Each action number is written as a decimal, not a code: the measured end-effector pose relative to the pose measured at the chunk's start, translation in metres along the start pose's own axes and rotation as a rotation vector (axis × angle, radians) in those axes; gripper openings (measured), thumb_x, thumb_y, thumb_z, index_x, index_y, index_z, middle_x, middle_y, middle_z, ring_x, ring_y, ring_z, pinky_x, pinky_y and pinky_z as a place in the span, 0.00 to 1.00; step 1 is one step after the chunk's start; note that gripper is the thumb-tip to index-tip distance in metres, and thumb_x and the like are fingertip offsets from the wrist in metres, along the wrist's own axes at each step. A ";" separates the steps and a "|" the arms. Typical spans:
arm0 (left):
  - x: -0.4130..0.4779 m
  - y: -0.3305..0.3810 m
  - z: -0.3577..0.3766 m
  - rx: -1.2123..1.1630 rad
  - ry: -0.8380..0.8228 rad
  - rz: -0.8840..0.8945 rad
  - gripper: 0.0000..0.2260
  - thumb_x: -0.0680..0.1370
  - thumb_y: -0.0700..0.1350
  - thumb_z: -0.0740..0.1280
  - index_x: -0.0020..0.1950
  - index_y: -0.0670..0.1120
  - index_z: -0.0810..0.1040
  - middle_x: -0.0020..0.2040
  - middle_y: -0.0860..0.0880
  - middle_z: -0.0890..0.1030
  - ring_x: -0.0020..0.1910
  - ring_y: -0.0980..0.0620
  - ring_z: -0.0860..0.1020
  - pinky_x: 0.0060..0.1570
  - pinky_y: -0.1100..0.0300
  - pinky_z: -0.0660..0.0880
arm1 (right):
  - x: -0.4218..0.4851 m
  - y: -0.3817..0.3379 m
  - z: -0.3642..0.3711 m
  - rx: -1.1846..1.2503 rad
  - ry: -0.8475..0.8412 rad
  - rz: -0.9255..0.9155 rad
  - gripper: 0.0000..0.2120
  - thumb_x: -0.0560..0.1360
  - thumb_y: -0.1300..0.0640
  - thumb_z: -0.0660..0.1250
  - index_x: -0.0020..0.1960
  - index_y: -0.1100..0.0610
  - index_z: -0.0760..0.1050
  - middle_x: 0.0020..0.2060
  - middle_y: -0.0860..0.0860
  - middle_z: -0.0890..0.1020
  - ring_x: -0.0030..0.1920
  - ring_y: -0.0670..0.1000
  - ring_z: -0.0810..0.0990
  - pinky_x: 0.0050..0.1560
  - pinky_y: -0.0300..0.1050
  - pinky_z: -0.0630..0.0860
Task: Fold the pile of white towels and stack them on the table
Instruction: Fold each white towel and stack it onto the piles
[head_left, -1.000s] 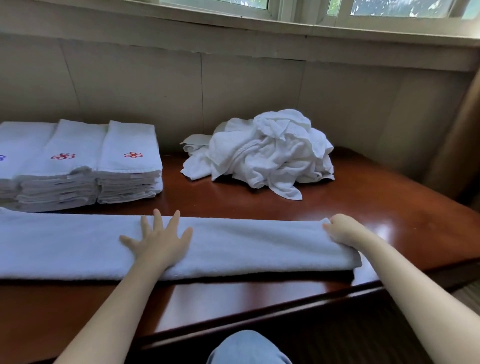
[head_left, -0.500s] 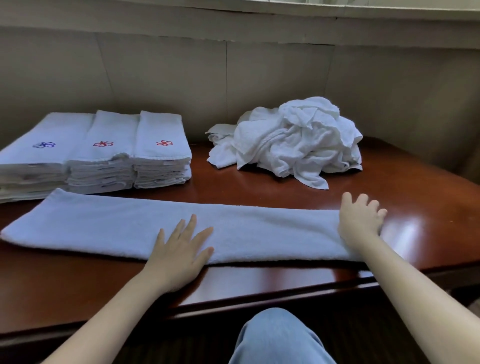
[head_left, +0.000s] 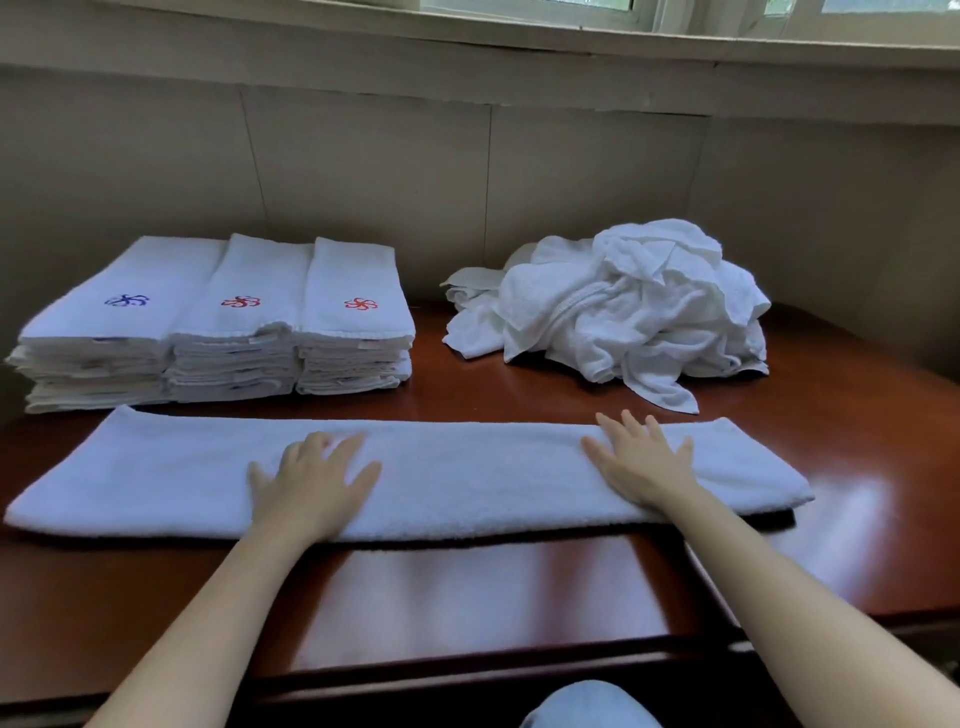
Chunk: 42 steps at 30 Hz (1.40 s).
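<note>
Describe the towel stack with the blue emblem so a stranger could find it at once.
On the wooden table, three stacks of folded white towels stand at the back left. It is the leftmost stack; its neighbours carry red emblems.

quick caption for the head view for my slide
Both hands, left hand and right hand, press flat on a long folded towel, between folded stacks and an unfolded pile.

We saw dim, cool daylight coming from the window (head_left: 524, 6) above. It glared in pale patches on the polished table (head_left: 130, 597). A dark shadow lay under the near edge of the long towel (head_left: 467, 478). The left hand (head_left: 311, 483) was motion-blurred, and the wide lens bowed the edges.
</note>
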<state>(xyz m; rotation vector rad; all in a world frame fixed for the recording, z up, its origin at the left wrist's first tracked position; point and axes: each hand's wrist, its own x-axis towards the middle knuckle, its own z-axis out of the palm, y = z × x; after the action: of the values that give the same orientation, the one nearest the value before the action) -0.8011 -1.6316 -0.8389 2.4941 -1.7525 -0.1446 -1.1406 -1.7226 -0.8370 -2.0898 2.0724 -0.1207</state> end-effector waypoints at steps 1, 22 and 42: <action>0.004 -0.006 0.000 -0.008 -0.054 -0.077 0.26 0.76 0.69 0.47 0.74 0.67 0.52 0.78 0.54 0.52 0.76 0.50 0.52 0.68 0.35 0.50 | 0.004 0.001 0.000 -0.013 -0.005 0.042 0.31 0.76 0.31 0.43 0.76 0.40 0.50 0.78 0.47 0.48 0.77 0.54 0.43 0.69 0.70 0.40; -0.007 -0.002 -0.005 -0.275 0.124 0.383 0.10 0.79 0.57 0.61 0.50 0.52 0.74 0.65 0.53 0.69 0.66 0.53 0.67 0.68 0.53 0.58 | -0.042 -0.112 0.030 0.073 0.332 -0.543 0.12 0.79 0.48 0.59 0.49 0.56 0.73 0.52 0.52 0.76 0.58 0.56 0.72 0.60 0.50 0.65; 0.012 -0.030 -0.007 -0.040 -0.141 -0.112 0.32 0.72 0.75 0.41 0.75 0.67 0.45 0.79 0.57 0.43 0.77 0.47 0.41 0.62 0.25 0.42 | -0.018 -0.151 0.035 -0.089 -0.086 -0.248 0.39 0.71 0.26 0.46 0.77 0.43 0.48 0.76 0.51 0.53 0.75 0.58 0.50 0.71 0.62 0.50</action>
<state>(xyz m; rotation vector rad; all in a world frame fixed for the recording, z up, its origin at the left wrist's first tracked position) -0.7680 -1.6321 -0.8358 2.6119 -1.6396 -0.3682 -0.9859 -1.7014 -0.8402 -2.3536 1.7945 0.0264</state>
